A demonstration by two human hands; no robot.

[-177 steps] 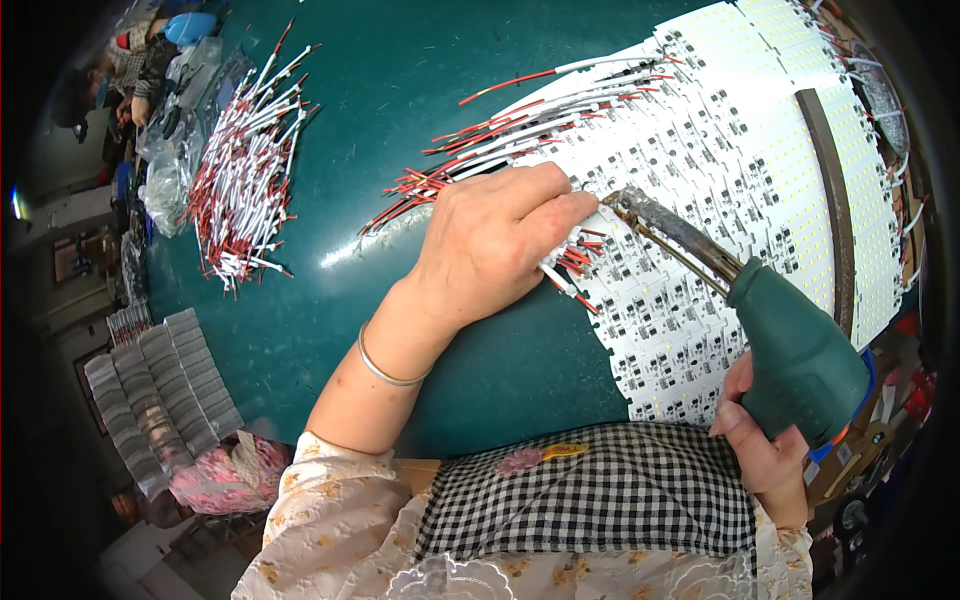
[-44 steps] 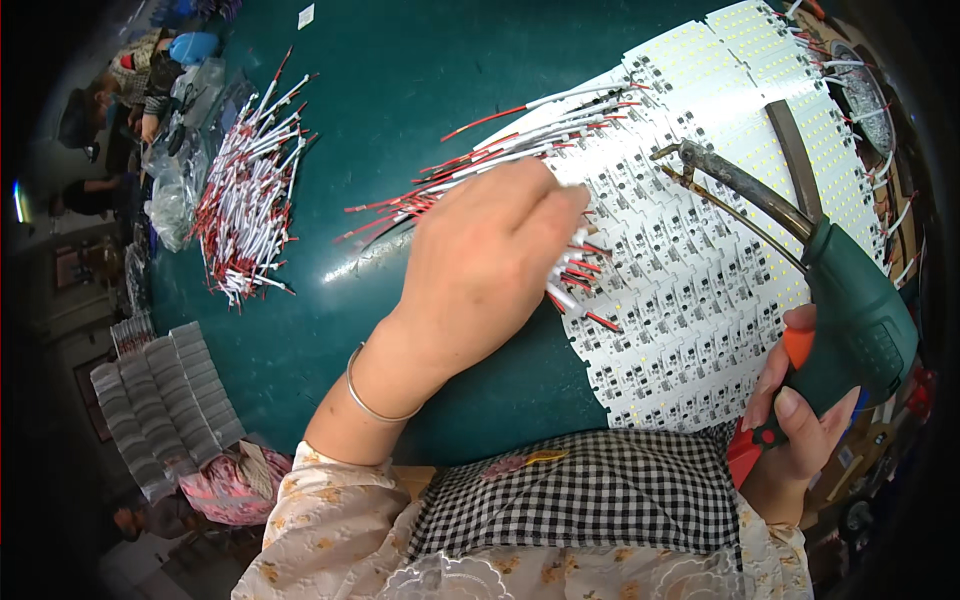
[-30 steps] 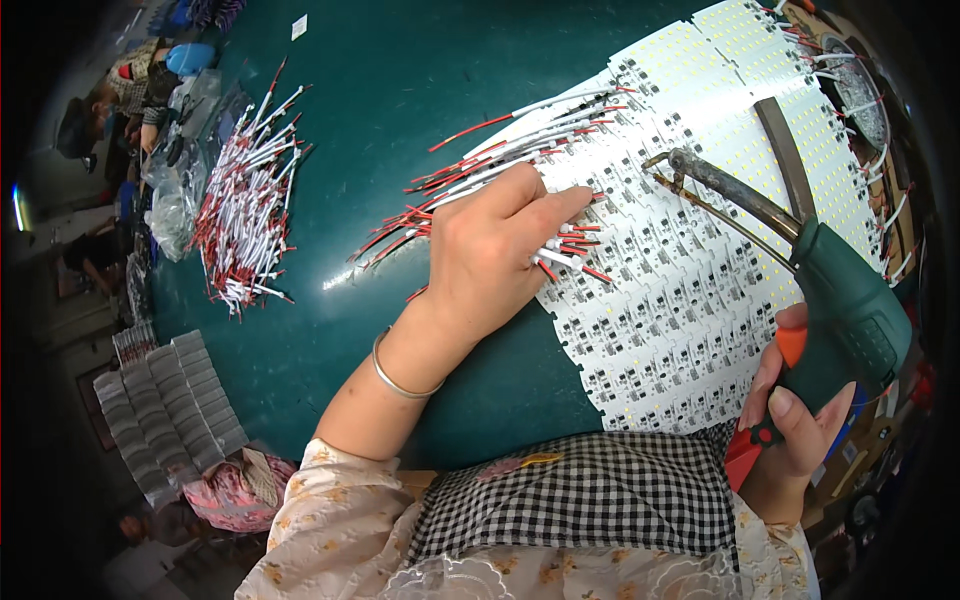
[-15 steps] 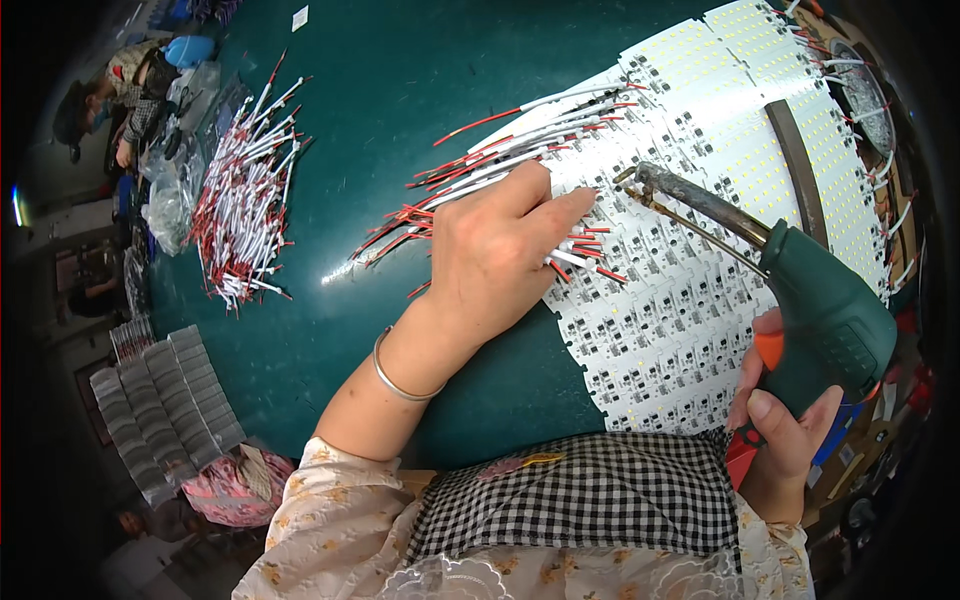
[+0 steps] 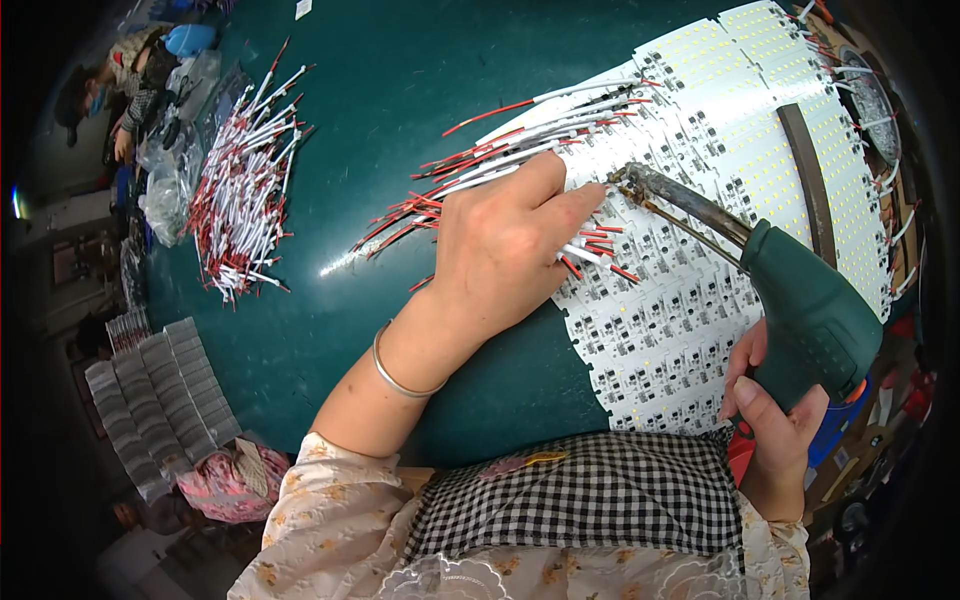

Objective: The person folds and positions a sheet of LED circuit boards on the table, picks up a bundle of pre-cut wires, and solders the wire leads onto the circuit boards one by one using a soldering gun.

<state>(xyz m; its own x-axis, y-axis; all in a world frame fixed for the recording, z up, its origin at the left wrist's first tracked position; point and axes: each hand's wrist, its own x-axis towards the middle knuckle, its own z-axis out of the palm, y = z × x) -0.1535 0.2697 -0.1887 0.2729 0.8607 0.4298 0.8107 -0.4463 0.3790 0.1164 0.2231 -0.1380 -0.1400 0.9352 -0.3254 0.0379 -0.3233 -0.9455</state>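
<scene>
My right hand (image 5: 775, 405) grips the handle of a green soldering gun (image 5: 815, 310), its dark barrel slanting up and to the left. The gun's tip is beside the fingertips of my left hand (image 5: 505, 235), over a white sheet of circuit boards (image 5: 680, 310). My left hand is closed in a pinch at the sheet; what sits between the fingertips is hidden, most likely a wire end among the wires around it. Red and white wires (image 5: 540, 130) lie in a row along the sheet's left edge, several running under and past that hand.
A heap of red and white wires (image 5: 245, 190) lies on the green table (image 5: 370, 60) to the left. A dark strip (image 5: 808, 185) rests on the sheet. Stacked grey pieces (image 5: 165, 400) and a pink floral bundle (image 5: 235, 480) are at lower left. Another person (image 5: 125, 90) sits far left.
The soldering gun has shifted left, and its tip is now right at my left fingertips. My left hand keeps its pinch at nearly the same place on the sheet.
</scene>
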